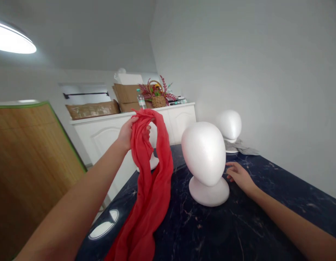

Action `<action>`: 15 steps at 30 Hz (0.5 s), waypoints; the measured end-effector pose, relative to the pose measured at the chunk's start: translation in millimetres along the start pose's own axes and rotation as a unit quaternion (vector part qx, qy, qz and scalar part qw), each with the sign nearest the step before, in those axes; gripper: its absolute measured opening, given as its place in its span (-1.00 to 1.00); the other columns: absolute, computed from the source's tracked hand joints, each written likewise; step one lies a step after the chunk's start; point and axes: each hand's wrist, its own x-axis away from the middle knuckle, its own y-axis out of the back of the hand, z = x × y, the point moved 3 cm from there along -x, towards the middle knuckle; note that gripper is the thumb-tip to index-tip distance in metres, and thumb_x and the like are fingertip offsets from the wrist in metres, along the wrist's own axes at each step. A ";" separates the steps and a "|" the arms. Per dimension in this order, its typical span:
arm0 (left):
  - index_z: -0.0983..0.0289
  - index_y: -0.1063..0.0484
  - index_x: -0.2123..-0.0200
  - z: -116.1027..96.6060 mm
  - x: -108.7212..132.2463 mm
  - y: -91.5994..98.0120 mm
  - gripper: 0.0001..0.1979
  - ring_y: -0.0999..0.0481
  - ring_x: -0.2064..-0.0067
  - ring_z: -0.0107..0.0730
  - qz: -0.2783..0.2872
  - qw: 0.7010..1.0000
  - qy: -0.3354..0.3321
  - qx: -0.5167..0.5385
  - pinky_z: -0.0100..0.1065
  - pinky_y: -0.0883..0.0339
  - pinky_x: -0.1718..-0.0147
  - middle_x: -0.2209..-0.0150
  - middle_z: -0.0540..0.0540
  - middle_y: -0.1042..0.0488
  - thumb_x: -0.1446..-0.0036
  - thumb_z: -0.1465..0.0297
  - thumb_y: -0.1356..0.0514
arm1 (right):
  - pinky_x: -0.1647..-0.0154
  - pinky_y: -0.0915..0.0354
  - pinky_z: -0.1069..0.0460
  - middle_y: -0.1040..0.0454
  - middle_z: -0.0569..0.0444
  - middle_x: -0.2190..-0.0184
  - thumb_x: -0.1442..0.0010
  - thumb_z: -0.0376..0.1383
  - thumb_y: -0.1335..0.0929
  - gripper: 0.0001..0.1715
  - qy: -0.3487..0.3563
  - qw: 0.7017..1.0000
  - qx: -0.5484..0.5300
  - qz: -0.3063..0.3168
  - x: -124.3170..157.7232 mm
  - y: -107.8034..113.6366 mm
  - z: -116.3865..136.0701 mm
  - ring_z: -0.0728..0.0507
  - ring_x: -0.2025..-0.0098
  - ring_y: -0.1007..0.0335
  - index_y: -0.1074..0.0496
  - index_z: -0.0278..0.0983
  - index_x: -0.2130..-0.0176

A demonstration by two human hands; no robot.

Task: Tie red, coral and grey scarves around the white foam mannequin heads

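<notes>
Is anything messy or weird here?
Only a little: a grey cloth lies crumpled against the base of the far foam head. The red scarf in the left hand just hangs. Nothing looks spilled or broken.

A round ceiling lamp (10,38), high and far left of the left hand's (128,132) fingers, burned out to pure white and lit the room brightly and evenly. Its glare showed as a pale oval on the glossy dark table (265,203) below those fingers. The foam head (204,152), just left of the right hand's (238,175) fingers, was softly shaded underneath. The red scarf (154,174) in the left fingers' grip looked sharp; forearms stretched and softened toward the bottom corners, and walls bowed at the edges.
</notes>
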 end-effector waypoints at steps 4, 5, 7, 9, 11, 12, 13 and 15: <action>0.39 -0.38 -0.13 -33.7 55.2 -36.7 -0.32 -0.54 0.03 -0.12 0.111 0.989 -0.090 0.024 -0.11 -0.49 0.07 0.12 0.17 -0.59 -0.33 -0.01 0.20 | 0.37 -0.35 -0.04 -0.40 0.11 0.41 -0.08 -0.17 -0.38 -0.63 0.129 0.986 -0.053 -0.089 11.6 16.2 45.3 -0.13 0.40 -0.39 -0.34 -0.22 0.10; 0.38 -0.36 -0.16 -42.5 71.0 -49.4 -0.27 -0.48 -0.09 -0.08 0.157 0.978 -0.133 0.031 -0.05 -0.44 -0.03 0.02 0.18 -0.56 -0.35 0.00 0.30 | 0.29 -0.37 -0.07 -0.40 0.09 0.38 -0.10 -0.14 -0.39 -0.63 0.185 0.972 -0.071 -0.123 19.4 18.8 62.0 -0.14 0.36 -0.40 -0.36 -0.21 0.10; 0.38 -0.36 -0.16 -57.5 102.0 -74.8 -0.18 -0.34 -0.26 -0.06 0.230 0.953 -0.194 0.041 0.01 -0.33 -0.15 -0.11 0.14 -0.48 -0.37 0.05 0.49 | 0.07 -0.38 -0.15 -0.42 0.04 0.29 -0.15 -0.10 -0.40 -0.63 0.286 0.938 -0.106 -0.166 40.7 16.1 99.4 -0.17 0.21 -0.42 -0.38 -0.20 0.08; 0.34 -0.40 -0.12 -67.8 128.0 -97.6 -0.09 -0.18 -0.36 -0.10 0.264 0.940 -0.214 0.036 0.01 -0.24 -0.22 -0.14 0.06 -0.44 -0.34 0.03 0.60 | -0.14 -0.30 -0.20 -0.43 -0.02 0.11 -0.19 -0.04 -0.40 -0.53 0.337 0.923 -0.134 -0.129 64.7 -0.5 139.5 -0.22 0.00 -0.39 -0.36 -0.15 -0.03; 0.26 -0.42 -0.11 -74.1 146.7 -117.9 -0.13 -0.08 -0.40 -0.08 0.267 0.937 -0.224 0.006 0.03 -0.22 -0.23 -0.14 -0.04 -0.42 -0.36 0.02 0.56 | -0.28 -0.18 -0.24 -0.32 -0.02 -0.15 -0.12 0.06 -0.45 -0.24 0.351 0.923 -0.153 -0.029 87.2 -27.8 179.4 -0.27 -0.22 -0.25 -0.24 -0.08 -0.21; 0.23 -0.43 -0.11 -75.7 152.7 -126.6 -0.21 -0.09 -0.40 -0.02 0.251 0.941 -0.226 -0.013 0.06 -0.26 -0.19 -0.14 -0.06 -0.41 -0.40 0.06 0.50 | -0.29 -0.16 -0.25 -0.25 0.01 -0.24 -0.07 0.14 -0.46 -0.10 0.339 0.926 -0.162 0.029 96.6 -43.2 197.1 -0.29 -0.28 -0.19 -0.18 -0.05 -0.26; 0.21 -0.42 -0.12 -76.4 156.3 -134.1 -0.31 -0.12 -0.38 0.07 0.220 0.949 -0.224 -0.030 0.11 -0.31 -0.14 -0.14 -0.08 -0.40 -0.42 0.12 0.41 | -0.27 -0.20 -0.26 -0.22 0.02 -0.26 -0.03 0.20 -0.45 -0.01 0.319 0.927 -0.179 0.086 104.3 -58.2 212.4 -0.30 -0.28 -0.18 -0.14 -0.05 -0.29; 0.22 -0.42 -0.12 -76.2 157.0 -144.9 -0.47 -0.24 -0.30 0.21 0.133 0.966 -0.215 -0.050 0.15 -0.40 0.00 -0.13 -0.06 -0.40 -0.40 0.28 0.27 | -0.19 -0.30 -0.23 -0.30 -0.01 -0.21 -0.02 0.23 -0.45 0.00 0.273 0.898 -0.245 0.243 116.6 -86.4 234.8 -0.29 -0.19 -0.31 -0.17 -0.12 -0.27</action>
